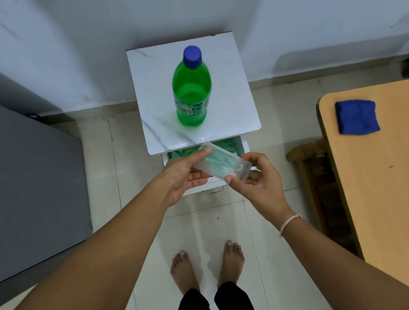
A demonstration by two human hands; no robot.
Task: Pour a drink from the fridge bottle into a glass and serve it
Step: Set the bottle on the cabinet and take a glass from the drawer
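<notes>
A green plastic bottle (192, 92) with a blue cap stands upright on the white marble-patterned top of a small cabinet (224, 70). A clear empty glass (222, 162) lies tilted on its side between both hands, over the cabinet's open drawer (239, 149), which is lined with something green. My left hand (184, 177) holds the glass near its rim end with fingers and thumb. My right hand (259, 183) pinches its base end.
A grey fridge (14, 186) fills the left side. A wooden table (401, 176) with a folded blue cloth (356, 116) stands on the right, with a wooden stool (308, 153) beside it. My bare feet (206, 262) stand on the pale tiled floor below the cabinet.
</notes>
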